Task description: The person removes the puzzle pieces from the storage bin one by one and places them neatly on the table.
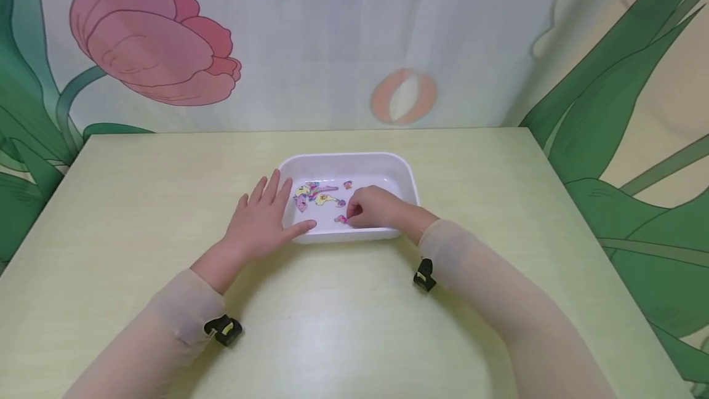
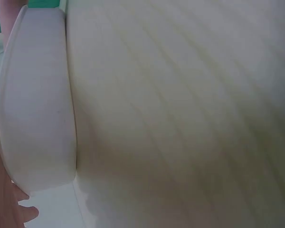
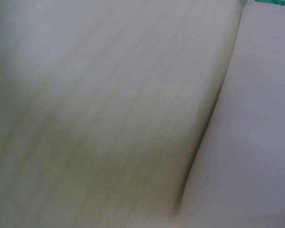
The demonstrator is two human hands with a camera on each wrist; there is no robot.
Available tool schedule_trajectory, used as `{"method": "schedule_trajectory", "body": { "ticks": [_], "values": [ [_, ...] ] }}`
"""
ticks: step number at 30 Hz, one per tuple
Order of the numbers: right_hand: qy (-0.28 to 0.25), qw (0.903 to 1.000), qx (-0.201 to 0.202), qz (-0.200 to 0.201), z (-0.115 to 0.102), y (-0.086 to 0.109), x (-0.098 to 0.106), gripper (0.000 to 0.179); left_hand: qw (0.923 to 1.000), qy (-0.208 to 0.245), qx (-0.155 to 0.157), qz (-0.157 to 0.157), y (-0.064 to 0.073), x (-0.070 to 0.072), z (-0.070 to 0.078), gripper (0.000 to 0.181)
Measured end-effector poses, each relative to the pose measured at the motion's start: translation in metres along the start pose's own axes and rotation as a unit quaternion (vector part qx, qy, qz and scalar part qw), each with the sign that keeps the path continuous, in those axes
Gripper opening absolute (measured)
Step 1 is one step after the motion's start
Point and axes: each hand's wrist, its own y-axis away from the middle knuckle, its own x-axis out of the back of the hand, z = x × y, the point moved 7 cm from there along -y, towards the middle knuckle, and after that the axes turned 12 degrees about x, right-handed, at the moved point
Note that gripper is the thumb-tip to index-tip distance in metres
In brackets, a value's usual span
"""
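A white tray (image 1: 354,236) with rounded corners stands on the table. My left hand (image 1: 257,220) has its fingers spread and lies against the tray's left end, with the thumb over the near rim. Inside the tray, my right hand (image 1: 376,207) has curled fingers, and its fingertips pinch a small pink piece (image 1: 340,219) near the front wall. Several small colourful flat pieces, perhaps stickers or charms, lie left of it: a yellow one (image 1: 325,199), a pink one (image 1: 300,203) and a long pink one (image 1: 327,189) among them. A tiny orange-purple piece (image 1: 348,185) lies farther back.
The pale wooden table (image 1: 310,313) runs back to a curtain (image 1: 316,42) printed with flowers and leaves. In the left wrist view the tray's outer wall (image 2: 35,95) fills the left side; in the right wrist view its wall (image 3: 251,128) shows at right.
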Motion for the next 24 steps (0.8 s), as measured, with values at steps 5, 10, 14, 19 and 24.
{"method": "schedule_trajectory", "body": {
  "ticks": [5,10,14,19,24],
  "values": [
    [0.002,0.9997,-0.008,0.022,0.0,0.001,0.004,0.007,1.0,0.004,-0.003,0.007,0.0,-0.002,-0.001,0.102],
    [0.018,0.9985,-0.005,0.051,-0.004,0.007,0.014,0.005,0.9998,0.008,-0.004,0.015,-0.001,-0.002,-0.001,0.098],
    [0.027,0.9974,0.0,0.067,-0.005,0.017,0.023,0.006,0.9998,0.011,-0.005,0.012,-0.001,-0.004,0.001,0.096],
    [0.014,0.9961,-0.001,0.087,-0.002,0.032,0.036,0.007,0.9999,0.007,0.0,0.011,0.0,-0.006,0.0,0.092],
    [-0.003,0.9921,0.01,0.125,0.001,0.048,0.052,0.005,0.9999,0.007,-0.001,0.015,0.0,-0.005,-0.002,0.091]
  ]
}}
